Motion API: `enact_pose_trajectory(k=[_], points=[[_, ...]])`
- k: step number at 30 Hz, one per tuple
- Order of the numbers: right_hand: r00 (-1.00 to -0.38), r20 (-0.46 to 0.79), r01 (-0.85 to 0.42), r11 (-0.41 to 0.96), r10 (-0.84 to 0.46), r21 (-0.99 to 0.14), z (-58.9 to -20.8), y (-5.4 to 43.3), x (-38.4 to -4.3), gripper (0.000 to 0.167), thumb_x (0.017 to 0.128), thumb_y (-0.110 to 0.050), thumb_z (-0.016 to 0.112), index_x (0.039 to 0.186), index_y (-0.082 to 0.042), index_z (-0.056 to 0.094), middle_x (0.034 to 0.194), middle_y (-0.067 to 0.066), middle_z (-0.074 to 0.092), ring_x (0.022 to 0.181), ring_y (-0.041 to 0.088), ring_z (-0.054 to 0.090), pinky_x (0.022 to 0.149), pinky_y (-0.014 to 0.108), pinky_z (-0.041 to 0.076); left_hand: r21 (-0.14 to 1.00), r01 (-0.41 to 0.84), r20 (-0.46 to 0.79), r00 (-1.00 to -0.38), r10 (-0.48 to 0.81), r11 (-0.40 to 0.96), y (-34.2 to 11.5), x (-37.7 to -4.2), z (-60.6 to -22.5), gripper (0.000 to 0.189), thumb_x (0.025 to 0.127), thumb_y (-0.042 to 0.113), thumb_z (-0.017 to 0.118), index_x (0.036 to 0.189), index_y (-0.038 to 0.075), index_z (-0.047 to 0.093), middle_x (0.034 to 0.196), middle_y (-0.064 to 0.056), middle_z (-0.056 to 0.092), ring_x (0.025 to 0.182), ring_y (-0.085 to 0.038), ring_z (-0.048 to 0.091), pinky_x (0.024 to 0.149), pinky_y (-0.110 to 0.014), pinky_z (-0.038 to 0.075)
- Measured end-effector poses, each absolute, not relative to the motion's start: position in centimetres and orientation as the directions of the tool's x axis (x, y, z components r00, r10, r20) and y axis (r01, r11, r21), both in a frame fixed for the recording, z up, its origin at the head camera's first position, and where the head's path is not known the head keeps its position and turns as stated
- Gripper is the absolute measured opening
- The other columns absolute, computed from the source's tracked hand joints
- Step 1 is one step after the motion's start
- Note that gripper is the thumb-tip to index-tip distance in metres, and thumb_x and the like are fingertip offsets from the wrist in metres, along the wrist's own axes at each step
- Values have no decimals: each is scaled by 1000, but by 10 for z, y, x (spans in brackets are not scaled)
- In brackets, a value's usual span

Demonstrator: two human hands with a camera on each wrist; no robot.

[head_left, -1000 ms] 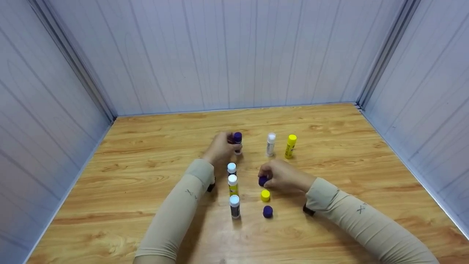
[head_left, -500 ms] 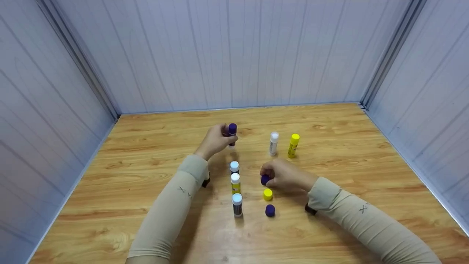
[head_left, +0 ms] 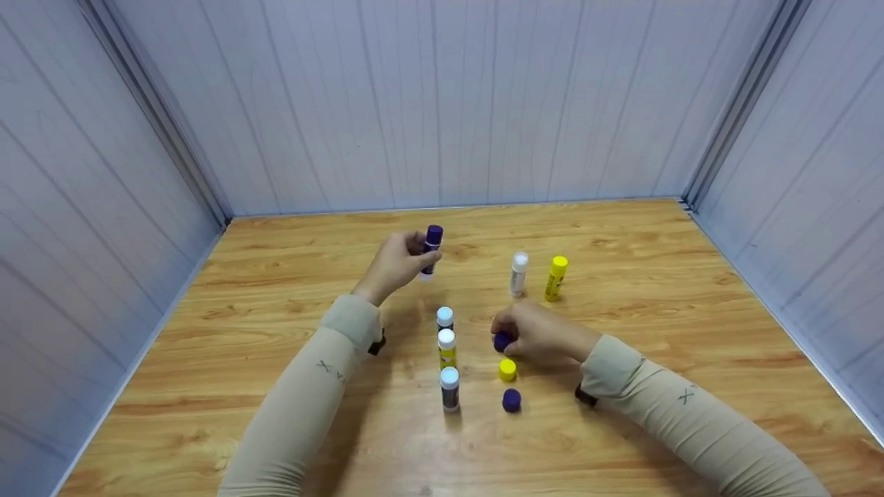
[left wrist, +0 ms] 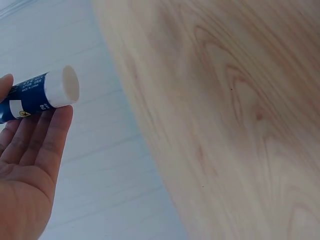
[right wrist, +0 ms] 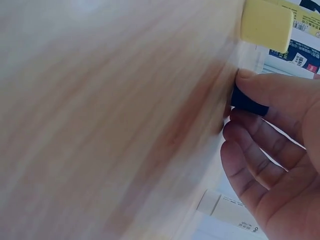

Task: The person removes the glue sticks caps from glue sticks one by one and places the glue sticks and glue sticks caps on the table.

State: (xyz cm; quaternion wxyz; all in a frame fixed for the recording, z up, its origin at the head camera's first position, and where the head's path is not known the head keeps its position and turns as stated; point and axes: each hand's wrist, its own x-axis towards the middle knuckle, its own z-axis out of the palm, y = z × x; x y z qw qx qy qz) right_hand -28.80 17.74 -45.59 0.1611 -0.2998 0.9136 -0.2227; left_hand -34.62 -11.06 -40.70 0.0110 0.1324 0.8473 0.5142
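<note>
My left hand (head_left: 394,265) grips a dark purple glue stick (head_left: 433,236) by its body, cap end up and slightly tilted. Its white base (left wrist: 63,86) shows clear of the tabletop in the left wrist view. Lower right, my right hand (head_left: 544,331) pinches a small purple cap (right wrist: 248,102) between thumb and index finger, right at the table surface. Just nearer than that hand stand a yellow cap (head_left: 507,370) and another purple cap (head_left: 512,400). To their left, three uncapped-looking glue sticks with white tops line up upright, the nearest one dark-bodied (head_left: 450,395).
A white glue stick (head_left: 518,275) and a yellow glue stick (head_left: 556,279) stand upright beyond my right hand. Pale panelled walls (head_left: 456,103) bound the wooden table (head_left: 290,262) at the back and both sides.
My left hand has lifted the purple glue stick and carried it away and a little to the left. The right hand stays at its cap; the view has shifted slightly.
</note>
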Motion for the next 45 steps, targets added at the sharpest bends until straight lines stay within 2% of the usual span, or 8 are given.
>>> enact_pose_trajectory(k=[6,17,23,28,35,37,42,45], points=[[-764,-134,-491,703,-631,-515,-448,183,-288,45,89,-5,88,131,-1,74,118,14,78,106,25,74,95,45,64,861,249,145,-956,255,443,-111,-337,-398,31,105,22,76,128,0,73,114,-13,78,100,-23,74,89,-39,65],[-816,177,-534,599,-551,-597,-426,185,-285,39,94,-6,85,130,3,73,120,22,76,105,36,73,91,50,64,777,367,246,-925,289,512,-109,-318,-381,31,105,23,75,129,3,76,111,-9,80,99,-23,74,84,-37,65],[-846,301,-513,516,-440,-686,-414,184,-282,41,94,-9,85,133,2,73,118,18,76,101,32,74,89,45,65,717,458,334,-887,318,525,-105,-305,-376,27,103,20,78,125,4,79,108,-10,82,93,-22,76,78,-36,66],[-855,362,-506,450,-371,-736,-407,181,-279,44,94,-7,85,136,0,72,121,18,77,104,35,74,92,43,64,681,514,382,-857,346,522,-98,-294,-373,25,101,21,80,120,3,81,104,-12,83,89,-23,77,74,-34,65],[-871,372,-465,299,-320,-833,-401,175,-276,48,96,-7,83,141,1,68,126,18,73,113,43,71,93,28,61,638,582,399,-810,430,504,-86,-282,-372,25,101,16,80,122,3,81,102,-11,81,84,-23,75,75,-34,65],[-878,366,-449,263,-308,-854,-400,173,-274,48,97,-6,82,142,2,67,126,17,73,114,41,71,93,27,60,628,600,400,-795,455,495,-83,-279,-372,24,101,15,80,122,2,81,103,-12,81,83,-21,74,75,-33,65],[-888,357,-419,189,-289,-888,-397,167,-269,47,98,-4,80,142,4,66,125,19,74,108,20,73,92,26,61,611,624,396,-773,495,486,-76,-274,-374,25,103,13,77,124,0,80,103,-13,80,80,-17,70,71,-30,62],[-889,359,-411,148,-285,-900,-394,164,-267,44,98,-2,79,140,5,67,123,20,75,103,14,73,90,25,62,585,640,395,-762,514,499,-74,-272,-374,27,105,14,75,127,0,78,105,-13,79,79,-15,67,69,-28,59]])
